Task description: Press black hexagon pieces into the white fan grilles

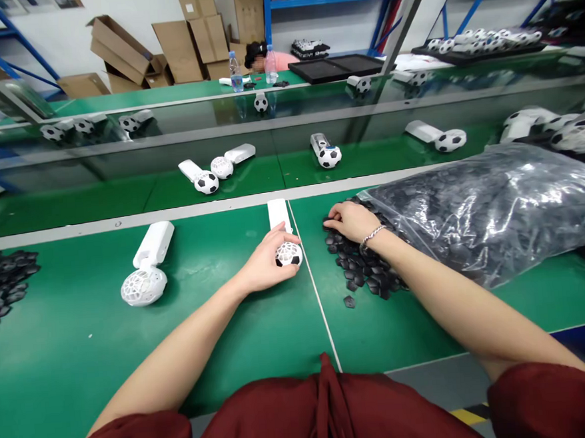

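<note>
My left hand (270, 257) is closed around the round head of a white handheld fan (289, 254), which has a soccer-ball grille with some black patches. The fan's flat white handle (278, 214) points away from me on the green bench. Over a pile of black pentagon pieces (360, 261), my right hand (353, 221) pinches at the pile's far left edge, a black piece at its fingertips. One loose pentagon piece (349, 302) lies just nearer to me. Further left rests a second white fan (144, 286), its grille without black patches.
A large clear bag of black pieces (502, 211) lies at the right. Another black pile (1, 286) is at the far left. Beyond the pale ledge, several fans, including one with black patches (329, 156), lie on a green belt (160, 195). Across it, a person (256, 58) bends low behind bottles.
</note>
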Available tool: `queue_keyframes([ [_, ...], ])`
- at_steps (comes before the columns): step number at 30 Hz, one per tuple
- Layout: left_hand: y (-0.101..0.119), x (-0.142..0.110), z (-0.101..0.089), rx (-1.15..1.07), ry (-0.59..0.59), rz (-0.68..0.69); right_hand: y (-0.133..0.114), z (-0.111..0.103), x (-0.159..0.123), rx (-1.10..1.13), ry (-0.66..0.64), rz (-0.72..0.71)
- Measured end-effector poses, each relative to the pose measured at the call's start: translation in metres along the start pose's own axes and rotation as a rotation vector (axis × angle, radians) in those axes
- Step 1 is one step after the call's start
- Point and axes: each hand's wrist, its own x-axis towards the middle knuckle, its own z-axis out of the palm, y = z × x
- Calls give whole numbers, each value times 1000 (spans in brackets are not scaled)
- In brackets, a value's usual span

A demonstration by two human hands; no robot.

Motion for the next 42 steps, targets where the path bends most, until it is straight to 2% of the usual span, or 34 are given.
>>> queue_keyframes([
  [3,-5,-1,0,-8,-25,51,2,2,6,-15,-52,-30],
  [7,-5,-3,4,102,154,-107,-1,3,8,-2,-67,-72],
  [9,-4,-4,5,135,180,-157,-4,1,7,8,-68,-87],
  [16,-4,-10,-11,113,91,-119,-21,5,6,-153,-64,-248],
  [21,-7,-15,-26,51,-38,-68,-18,5,30,-124,-160,-187],
  [25,-10,-17,-30,10,-65,-54,-10,-1,41,-65,-231,-162],
  [28,-10,-17,-28,3,-53,-71,-9,-6,30,-25,-206,-174],
  [31,-10,-16,-28,-4,-57,-64,-15,-11,6,71,-149,-219],
  [36,-14,-15,-33,-26,-102,21,-40,-15,-31,377,-37,-425],
  [39,-18,-14,-34,-31,-99,42,-55,-10,-42,379,-61,-555],
  [42,-20,-14,-32,-43,-85,45,-62,-4,-45,339,-71,-598],
])
